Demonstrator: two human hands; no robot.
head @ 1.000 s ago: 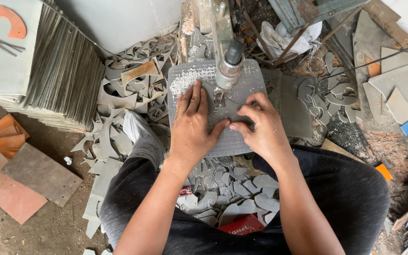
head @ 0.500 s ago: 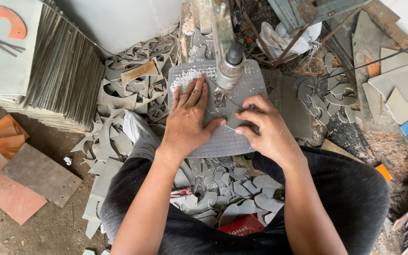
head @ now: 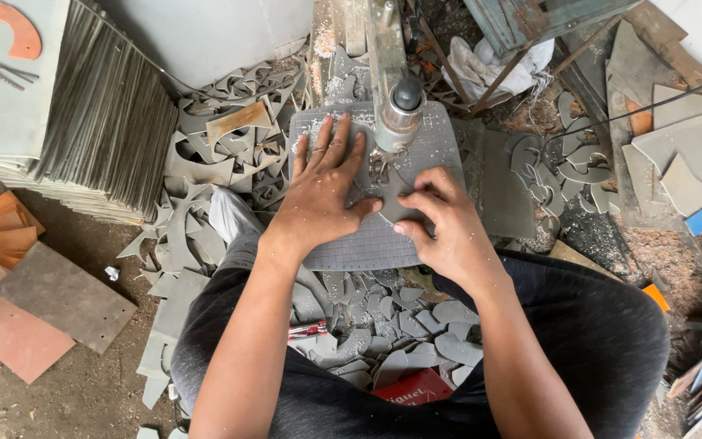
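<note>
A grey sheet with a fine grid texture lies on the work surface under a vertical cutting machine head. My left hand presses flat on the sheet, fingers spread, left of the cutting head. My right hand grips the sheet's right part just below the cutter, fingers curled on a partly cut piece. Pale dust lies on the sheet around the cutting point.
A tall stack of grey sheets stands at the left. Grey offcuts litter the floor. Cut curved pieces pile between my knees, beside a red box. Orange and brown tiles lie lower left. Scraps and boards crowd the right.
Both hands have shifted the sheet slightly under the cutter; my right hand has moved a little down and right along the cut.
</note>
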